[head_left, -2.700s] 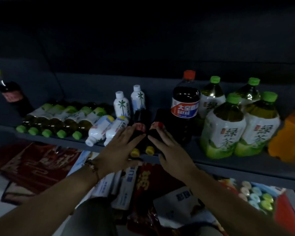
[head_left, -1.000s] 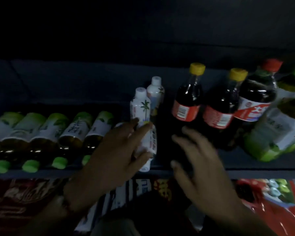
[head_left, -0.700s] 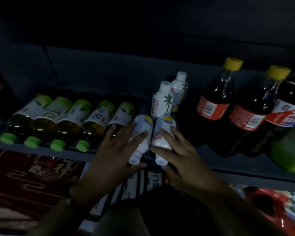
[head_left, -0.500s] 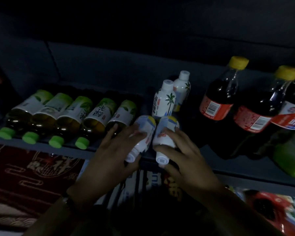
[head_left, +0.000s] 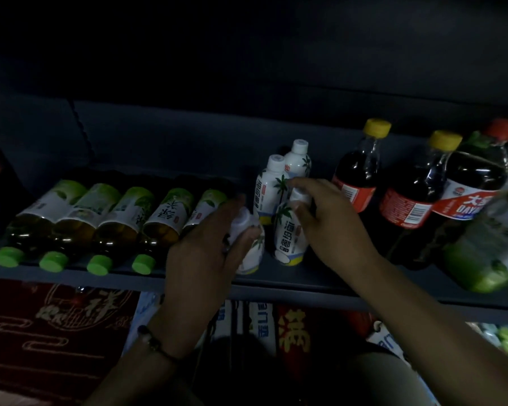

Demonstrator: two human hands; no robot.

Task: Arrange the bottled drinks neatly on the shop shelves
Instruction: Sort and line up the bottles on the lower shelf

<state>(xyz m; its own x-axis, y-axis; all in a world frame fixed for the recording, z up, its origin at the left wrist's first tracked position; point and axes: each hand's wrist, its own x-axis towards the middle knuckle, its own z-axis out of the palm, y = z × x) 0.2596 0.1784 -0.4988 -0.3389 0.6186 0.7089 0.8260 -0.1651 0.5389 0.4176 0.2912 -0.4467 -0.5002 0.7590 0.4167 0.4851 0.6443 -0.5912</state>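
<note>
On the dark shelf point(head_left: 279, 278) my left hand point(head_left: 208, 250) grips a small white coconut-drink bottle point(head_left: 251, 250), nearly upright and partly hidden by my fingers. My right hand point(head_left: 332, 227) grips the neck of a second white coconut bottle point(head_left: 289, 238), which stands upright just to the right. Two more white coconut bottles point(head_left: 272, 186) stand upright behind them. Several green-capped tea bottles point(head_left: 121, 221) lie on their sides in a row to the left.
Two yellow-capped dark drink bottles point(head_left: 361, 171) and a big red-capped cola bottle point(head_left: 475, 177) stand at the right, with a large green tea bottle point(head_left: 490, 247) at the far right. Packaged goods point(head_left: 258, 326) fill the level below.
The two white bottles that lay on their sides, caps toward me, have been raised upright in my hands. Before that, my hands moved over from the dark bottles, which now stand.
</note>
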